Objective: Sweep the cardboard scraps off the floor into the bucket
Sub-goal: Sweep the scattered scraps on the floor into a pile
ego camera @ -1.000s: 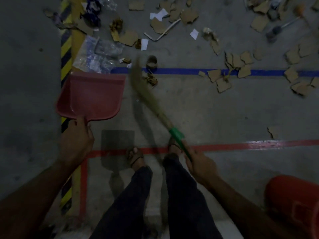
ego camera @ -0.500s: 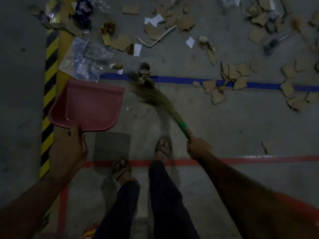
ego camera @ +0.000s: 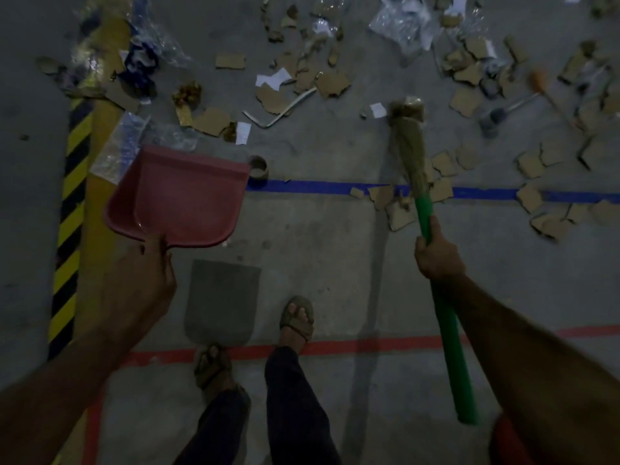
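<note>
Head view: left hand (ego camera: 141,280) grip clamps the dustpan (ego camera: 181,199); right hand (ego camera: 437,255) grips the raised broom (ego camera: 432,229).

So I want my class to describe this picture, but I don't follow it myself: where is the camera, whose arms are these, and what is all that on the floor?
The camera sits on a person's head and looks down, so you see their own arms, legs and sandalled feet. No machine is involved. The left hand holds a pink dustpan above the floor; its shadow falls on the concrete below. The right hand has its grip round the green handle of a broom, whose bristles point away towards the mess. The floor is concrete with blue, red and striped yellow tape lines. Torn cardboard scraps, white paper bits and clear plastic bags lie scattered beyond the blue line.
</note>
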The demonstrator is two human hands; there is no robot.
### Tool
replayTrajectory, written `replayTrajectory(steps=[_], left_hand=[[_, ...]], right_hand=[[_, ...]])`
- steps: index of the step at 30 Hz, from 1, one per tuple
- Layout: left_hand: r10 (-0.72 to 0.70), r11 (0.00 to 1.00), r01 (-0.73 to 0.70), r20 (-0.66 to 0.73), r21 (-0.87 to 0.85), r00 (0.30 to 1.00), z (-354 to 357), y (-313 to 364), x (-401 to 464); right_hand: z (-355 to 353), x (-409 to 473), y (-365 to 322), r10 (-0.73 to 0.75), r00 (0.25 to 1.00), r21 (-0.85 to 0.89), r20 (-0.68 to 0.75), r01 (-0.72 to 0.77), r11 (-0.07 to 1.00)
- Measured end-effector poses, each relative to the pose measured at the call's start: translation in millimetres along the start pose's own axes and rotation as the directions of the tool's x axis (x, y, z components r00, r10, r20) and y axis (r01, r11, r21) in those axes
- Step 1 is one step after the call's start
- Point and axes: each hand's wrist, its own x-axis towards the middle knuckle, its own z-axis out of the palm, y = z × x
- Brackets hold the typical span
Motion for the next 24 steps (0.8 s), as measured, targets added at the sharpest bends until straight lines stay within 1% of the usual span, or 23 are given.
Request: replayTrajectory(steps=[2, 5, 8, 11, 14, 16, 18, 19, 21, 22, 23, 24], left_hand=[[-0.005, 1.0, 0.005, 0.005, 0.027, 1.0, -6.6, 11.1, 4.8], [-0.009, 0.999, 0.009, 0.007, 0.047, 1.0, -18.4, 22.7, 7.9], [0.001, 0.998, 0.0, -0.016, 0.061, 1.0, -22.3, 25.2, 7.7], [-0.023, 0.998, 0.024, -0.031, 0.051, 0.999, -21.5, 16.7, 0.7], [-0.073, 0.995, 0.078, -0.069, 0.069, 0.995, -24.4, -0.1, -15.3], [-0.12, 0.987, 0.124, -0.041, 0.103, 0.992, -25.6, -13.5, -30.1], [-0.227, 0.971, 0.225, 0.015, 0.075, 0.974, -23.4, -29.5, -47.8], [-0.288, 0.956, 0.283, 0.055, 0.073, 0.956, -21.9, -37.4, -56.9], [-0.366, 0.929, 0.357, 0.114, 0.094, 0.923, -18.6, -53.4, -74.6], [-0.378, 0.925, 0.368, 0.134, 0.095, 0.916, -17.1, -60.4, -82.3], [-0.378, 0.925, 0.367, 0.146, 0.095, 0.914, -15.6, -65.8, -89.0], [-0.376, 0.926, 0.364, 0.15, 0.101, 0.914, -14.5, -69.7, -93.6]], right_hand=[[-5.0, -15.4, 5.6, -0.073, 0.997, 0.001, -0.029, 0.073, 0.997], [1.2, -38.9, 11.6, -0.154, 0.987, -0.044, -0.052, 0.152, 0.987], [20.2, -63.1, 14.7, -0.226, 0.974, -0.032, -0.025, 0.225, 0.974], [47.2, -96.7, 7.4, -0.323, 0.946, -0.004, 0.024, 0.323, 0.946], [78.5, -133.6, -11.5, -0.43, 0.901, -0.058, 0.061, 0.434, 0.899], [93.5, -156.0, -34.1, -0.499, 0.851, -0.06, 0.164, 0.513, 0.856], [117.6, -168.9, -56.6, -0.556, 0.772, -0.03, 0.309, 0.592, 0.806], [130.9, -172.3, -67.9, -0.582, 0.73, -0.032, 0.358, 0.632, 0.774], [159.2, -171.4, -90.0, -0.621, 0.653, -0.112, 0.433, 0.723, 0.682], [169.0, -169.0, -101.4, -0.614, 0.626, -0.171, 0.48, 0.754, 0.635], [174.8, -164.4, -112.3, -0.591, 0.609, -0.213, 0.529, 0.77, 0.602], [176.6, -158.4, -122.7, -0.556, 0.606, -0.248, 0.568, 0.771, 0.587]])
